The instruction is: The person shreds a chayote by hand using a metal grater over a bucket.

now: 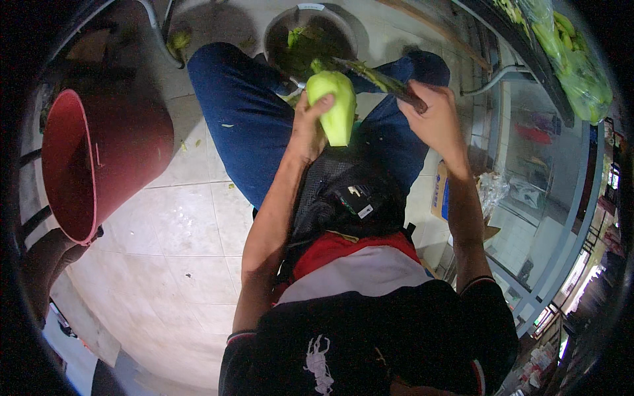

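Observation:
My left hand (309, 129) is wrapped round a thick, pale green peeled vegetable stem (335, 109), its flat cut end toward me and its knobbly top away from me. My right hand (432, 119) grips the dark handle of a knife (389, 84). Green scraps cling to the knife's blade, whose tip reaches close to the stem's top; whether they touch I cannot tell. Beyond both hands, between my knees, a round basin (269, 33) holds green peelings (298, 36).
A large red bucket (125, 145) lies tilted at the left, beside a partly shadowed limb of another person (49, 264). A plastic bag of green vegetables (574, 66) rests on a dark-edged shelf at the upper right. A glass-sided metal frame (561, 198) stands along the right.

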### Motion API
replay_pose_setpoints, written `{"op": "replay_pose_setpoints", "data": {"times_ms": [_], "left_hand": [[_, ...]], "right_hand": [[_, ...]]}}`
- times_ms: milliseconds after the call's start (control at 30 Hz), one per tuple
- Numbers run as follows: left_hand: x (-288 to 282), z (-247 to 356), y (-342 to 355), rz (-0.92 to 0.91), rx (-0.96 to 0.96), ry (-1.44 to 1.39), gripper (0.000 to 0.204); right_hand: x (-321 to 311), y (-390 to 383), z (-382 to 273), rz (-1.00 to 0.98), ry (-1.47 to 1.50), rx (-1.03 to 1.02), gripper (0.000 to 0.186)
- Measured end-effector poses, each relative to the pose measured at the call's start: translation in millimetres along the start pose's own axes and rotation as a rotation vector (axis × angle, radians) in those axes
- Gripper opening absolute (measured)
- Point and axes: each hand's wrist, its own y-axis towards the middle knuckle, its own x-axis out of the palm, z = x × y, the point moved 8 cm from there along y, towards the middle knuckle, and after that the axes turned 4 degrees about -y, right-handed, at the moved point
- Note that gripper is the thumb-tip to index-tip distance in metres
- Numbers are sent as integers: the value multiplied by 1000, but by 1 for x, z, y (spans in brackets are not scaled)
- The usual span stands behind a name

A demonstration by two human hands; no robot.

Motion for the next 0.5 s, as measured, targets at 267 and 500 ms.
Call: {"op": "replay_pose_setpoints", "data": {"times_ms": [267,500], "left_hand": [[-3,5,4,29,33,-216,54],[-1,3,0,18,-20,-254,55]], "right_hand": [[7,-11,-32,67,42,-164,19],[-1,-8,-36,88,-26,-164,23]]}}
